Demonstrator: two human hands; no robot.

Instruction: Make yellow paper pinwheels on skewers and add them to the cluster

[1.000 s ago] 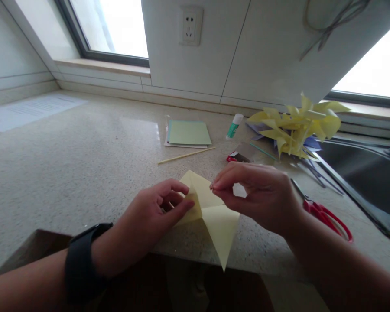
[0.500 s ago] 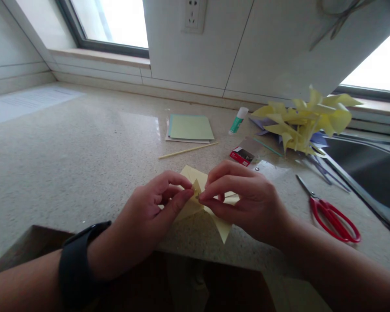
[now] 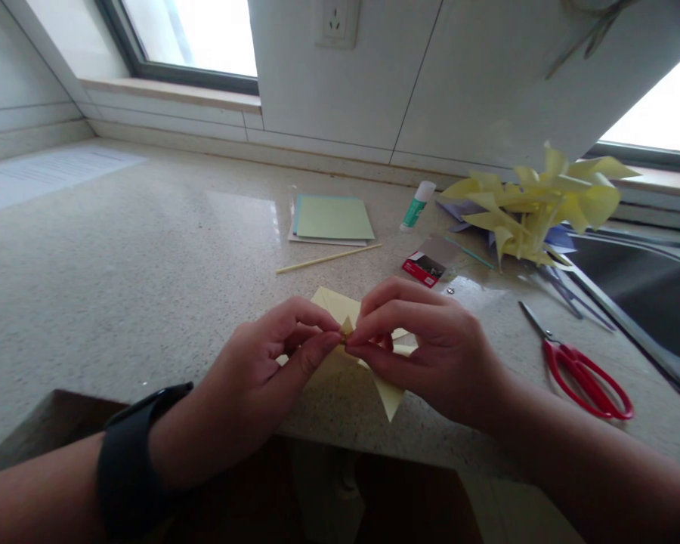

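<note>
A pale yellow sheet of paper (image 3: 390, 394), cut into pointed flaps, lies under and between my hands near the counter's front edge. My left hand (image 3: 286, 351) pinches a flap of it between thumb and forefinger. Right beside those fingertips, my right hand (image 3: 416, 336) pinches at the same spot, its other fingers curled. A small brass-coloured bit shows between the fingertips; its exact kind is hidden. Part of the paper reaches out behind my hands, and my palms cover much of the rest.
Behind lie a thin wooden stick (image 3: 329, 258), a stack of coloured paper (image 3: 334, 217), a glue stick (image 3: 418, 205) and a red-and-black packet (image 3: 425, 263). To the right are red-handled scissors (image 3: 578, 370), yellow paper pinwheels (image 3: 538, 200) and a sink (image 3: 651, 295). Printed sheets (image 3: 51, 174) lie far left.
My fingertips have come closer together over the paper, covering more of the small metal bit. The whole view has shifted slightly.
</note>
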